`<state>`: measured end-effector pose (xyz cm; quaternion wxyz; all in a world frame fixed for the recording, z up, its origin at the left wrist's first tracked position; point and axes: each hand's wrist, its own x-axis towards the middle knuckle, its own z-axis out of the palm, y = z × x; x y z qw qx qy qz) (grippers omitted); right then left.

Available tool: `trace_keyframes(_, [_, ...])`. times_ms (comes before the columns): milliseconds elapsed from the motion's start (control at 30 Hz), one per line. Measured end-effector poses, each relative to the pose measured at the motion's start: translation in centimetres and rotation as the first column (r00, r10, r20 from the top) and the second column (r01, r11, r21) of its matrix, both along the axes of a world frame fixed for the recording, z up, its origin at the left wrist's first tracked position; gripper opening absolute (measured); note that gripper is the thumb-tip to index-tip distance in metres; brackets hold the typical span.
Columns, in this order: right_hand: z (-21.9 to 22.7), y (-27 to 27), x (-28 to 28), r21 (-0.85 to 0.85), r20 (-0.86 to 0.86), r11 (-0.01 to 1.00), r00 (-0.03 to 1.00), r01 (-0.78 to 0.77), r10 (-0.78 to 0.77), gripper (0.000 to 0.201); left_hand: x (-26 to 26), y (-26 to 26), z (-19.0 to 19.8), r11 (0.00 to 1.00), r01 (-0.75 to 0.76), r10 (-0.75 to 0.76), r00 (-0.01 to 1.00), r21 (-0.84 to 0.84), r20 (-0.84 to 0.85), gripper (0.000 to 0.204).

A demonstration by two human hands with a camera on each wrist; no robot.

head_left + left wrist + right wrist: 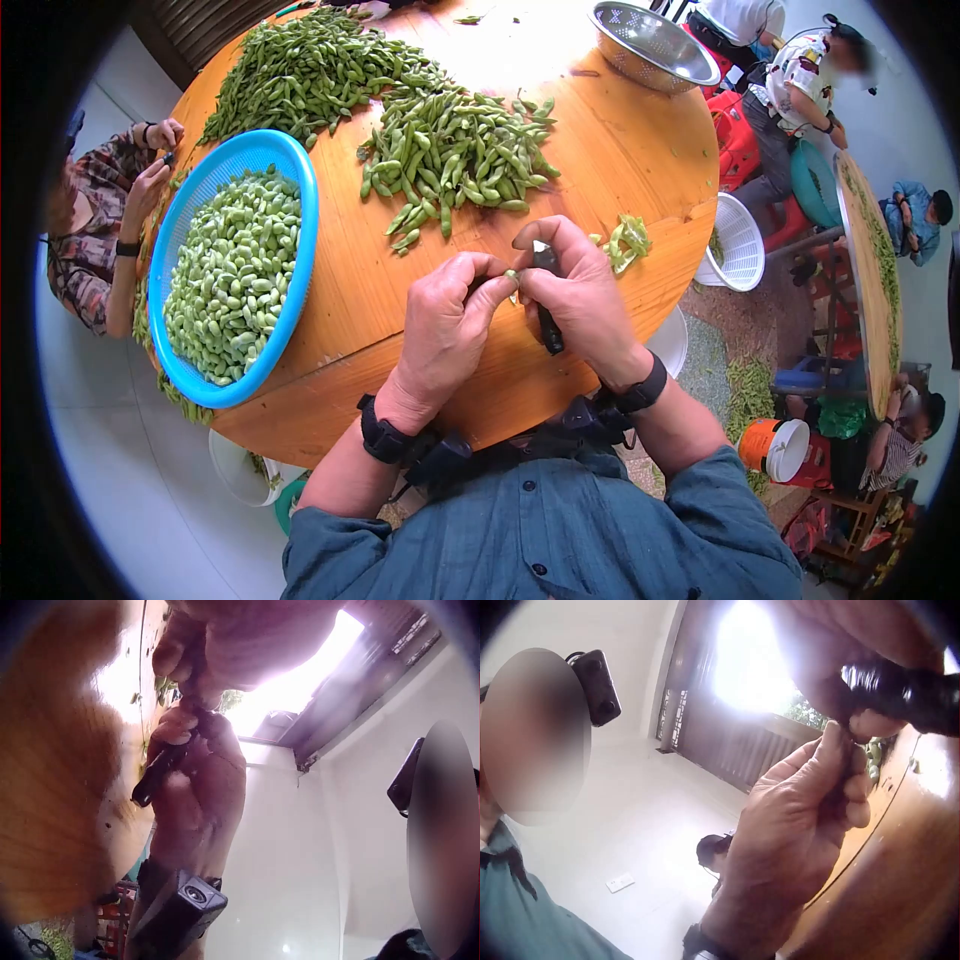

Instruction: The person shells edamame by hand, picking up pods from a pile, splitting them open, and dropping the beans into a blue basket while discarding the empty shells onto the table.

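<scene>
In the head view both hands meet over the table's near part. The left hand (pixel 446 318) pinches a small green bean or pod piece (pixel 511 275) between thumb and forefinger. Its fingers are curled. The right hand (pixel 580 300) has its thumb and fingertips at that same piece, and its fingers are curled round a black-handled tool (pixel 549 325), whose tip is hard to make out. Beyond the hands lies a pile of green pods (pixel 460 150). To the left, a blue basket (pixel 310 215) holds shelled green beans (pixel 235 270).
A larger pod heap (pixel 300 70) covers the table's far left. A metal colander (pixel 655 70) stands at the far right, pale green scraps (pixel 628 243) lie right of the hands. A white basket (pixel 742 245) is beyond the table's right edge. A person in plaid (pixel 95 265) sits at left.
</scene>
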<state>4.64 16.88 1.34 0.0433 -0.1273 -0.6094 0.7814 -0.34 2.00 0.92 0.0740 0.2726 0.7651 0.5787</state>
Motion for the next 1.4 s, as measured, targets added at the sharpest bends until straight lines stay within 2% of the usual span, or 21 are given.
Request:
trace_keyframes(67, [0.0, -0.3, -0.1, -0.038, -0.003, 0.999, 1.0, 0.013, -0.013, 0.023, 0.0, -0.1, -0.2, 0.999, -0.044, 0.044, 0.999, -0.012, 0.019, 0.011])
trace_keyframes(100, [-0.1, -0.4, -0.2, 0.064, -0.027, 0.998, 0.999, 0.027, -0.025, 0.024, -0.1, -0.2, -0.1, 0.999, -0.048, 0.048, 0.999, -0.01, 0.019, 0.011])
trace_keyframes(133, [-0.1, -0.5, -0.2, 0.164, -0.052, 0.986, 0.998, 0.042, -0.034, 0.024, -0.1, -0.3, 0.0, 0.998, -0.028, 0.017, 0.975, 0.048, 0.22, 0.013])
trace_keyframes(167, [-0.3, -0.6, -0.3, 0.164, -0.053, 0.986, 0.998, 0.038, -0.029, 0.024, -0.2, -0.4, 0.1, 0.994, -0.019, -0.028, 0.911, 0.109, 0.411, 0.016])
trace_keyframes(233, [-0.7, -0.6, -0.4, 0.441, -0.223, 0.889, 0.974, 0.128, -0.03, 0.023, -0.7, -0.6, -0.9, 0.983, -0.005, -0.084, 0.878, 0.185, 0.47, 0.018])
trace_keyframes(367, [0.1, 0.3, -0.6, 0.436, -0.118, 0.9, 0.993, 0.027, 0.027, 0.023, -0.9, -0.3, -1.4, 0.935, -0.026, -0.203, 0.778, 0.353, 0.595, 0.022])
trace_keyframes(433, [0.9, 0.3, -0.5, 0.33, -0.017, 0.941, 0.997, -0.069, 0.079, 0.021, -1.0, -0.5, -1.8, 0.907, -0.042, -0.258, 0.732, 0.419, 0.631, 0.021])
trace_keyframes(567, [0.8, -0.1, 0.0, 0.34, -0.026, 0.939, 0.997, -0.058, 0.071, 0.02, -1.4, -0.9, -1.7, 0.862, -0.095, -0.33, 0.641, 0.498, 0.693, 0.02])
trace_keyframes(633, [0.0, -0.2, -0.1, 0.576, -0.318, 0.807, 0.946, 0.134, 0.07, 0.018, -1.0, -1.0, -1.2, 0.903, -0.093, -0.257, 0.665, 0.42, 0.701, 0.02])
trace_keyframes(700, [-0.2, -0.1, 0.0, 0.602, -0.325, 0.785, 0.943, 0.149, 0.07, 0.017, -0.6, -0.8, -0.9, 0.936, -0.092, -0.187, 0.687, 0.339, 0.703, 0.02])
trace_keyframes(767, [-0.1, -0.1, 0.1, 0.629, -0.328, 0.76, 0.942, 0.16, 0.073, 0.016, -0.2, -0.1, -0.7, 0.933, -0.155, -0.052, 0.837, 0.325, 0.545, 0.021])
trace_keyframes(833, [0.2, -0.1, 0.1, 0.711, -0.355, 0.667, 0.932, 0.222, 0.069, 0.01, -0.3, -0.3, -1.2, 0.945, -0.122, -0.056, 0.855, 0.305, 0.516, 0.021])
trace_keyframes(967, [0.2, -0.1, 0.2, 0.788, -0.334, 0.582, 0.933, 0.2, 0.132, 0.006, 0.1, -0.1, -0.4, 0.981, -0.024, -0.08, 0.85, 0.19, 0.52, 0.019])
trace_keyframes(1033, [-0.2, 0.0, 0.1, 0.841, -0.34, 0.49, 0.929, 0.231, 0.147, 0.005, 0.0, -0.1, -0.8, 0.978, -0.014, -0.1, 0.846, 0.209, 0.524, 0.021])
trace_keyframes(1100, [0.1, 0.2, 0.0, 0.814, -0.324, 0.539, 0.939, 0.215, 0.114, 0.005, -0.5, -0.3, -0.5, 0.972, -0.022, -0.138, 0.749, 0.233, 0.648, 0.018])
trace_keyframes(1133, [0.2, 0.4, -0.1, 0.786, -0.302, 0.585, 0.95, 0.199, 0.083, 0.005, -0.7, -0.4, -0.4, 0.973, -0.022, -0.137, 0.749, 0.232, 0.648, 0.018])
trace_keyframes(1200, [-0.5, 1.0, -0.5, 0.816, -0.292, 0.545, 0.951, 0.192, 0.102, 0.004, -1.3, -0.4, -0.2, 0.927, -0.158, -0.129, 0.718, 0.341, 0.684, 0.014])
trace_keyframes(1233, [-0.6, 1.3, -0.6, 0.845, -0.28, 0.502, 0.952, 0.185, 0.12, 0.004, -2.0, -0.6, -0.3, 0.928, -0.158, -0.127, 0.719, 0.339, 0.684, 0.014])
trace_keyframes(1300, [-0.3, 1.7, -0.6, 0.878, -0.221, 0.46, 0.964, 0.132, 0.146, 0.005, -3.7, -1.6, -1.3, 0.889, -0.264, -0.063, 0.738, 0.373, 0.671, 0.015])
trace_keyframes(1367, [-0.1, 2.5, -0.4, 0.907, -0.162, 0.414, 0.973, 0.08, 0.167, 0.006, -4.7, -1.8, -1.7, 0.902, -0.247, -0.04, 0.77, 0.355, 0.637, 0.013])
trace_keyframes(1400, [-0.3, 3.1, -0.3, 0.939, -0.118, 0.338, 0.983, 0.064, 0.143, 0.006, -5.0, -1.6, -1.7, 0.962, -0.212, 0.127, 0.904, 0.171, 0.408, 0.012])
